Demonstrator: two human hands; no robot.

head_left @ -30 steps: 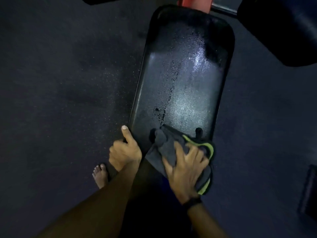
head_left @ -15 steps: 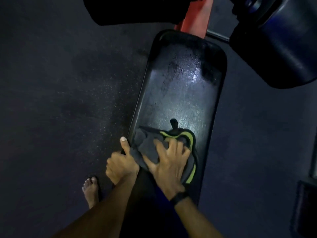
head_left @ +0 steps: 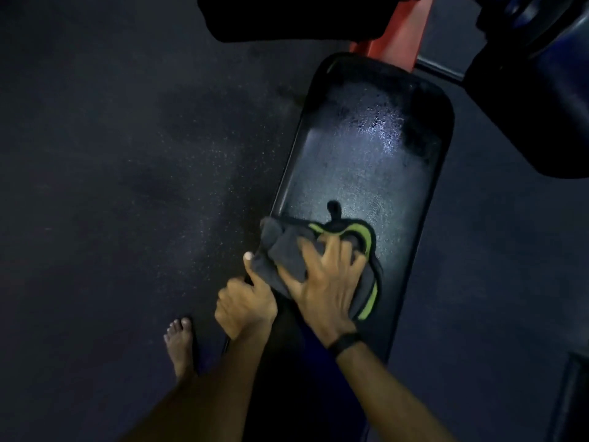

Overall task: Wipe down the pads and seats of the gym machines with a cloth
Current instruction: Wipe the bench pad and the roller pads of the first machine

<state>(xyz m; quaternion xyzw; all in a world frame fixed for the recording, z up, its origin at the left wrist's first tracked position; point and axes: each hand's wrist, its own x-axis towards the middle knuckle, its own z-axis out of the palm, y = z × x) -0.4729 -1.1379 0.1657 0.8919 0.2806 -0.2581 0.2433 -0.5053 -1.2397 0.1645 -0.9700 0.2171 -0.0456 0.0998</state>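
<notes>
A long black bench pad (head_left: 360, 148) runs from the lower centre up to the right, its surface shiny with wet spots. A grey cloth with a green edge (head_left: 287, 250) lies on the near part of the pad. My right hand (head_left: 325, 282) presses on the cloth with spread fingers. My left hand (head_left: 245, 301) grips the pad's left edge, fingers curled under it and thumb pointing up beside the cloth.
An orange-red frame bar (head_left: 395, 36) joins the pad's far end. Another black pad (head_left: 293, 17) hangs at the top, and a large dark pad (head_left: 541, 106) stands at the upper right. My bare foot (head_left: 180, 346) stands on the dark speckled floor.
My right hand has slid the cloth from the pad's right side to its left edge, next to my left thumb. The view has tilted up, showing more of the machine.
</notes>
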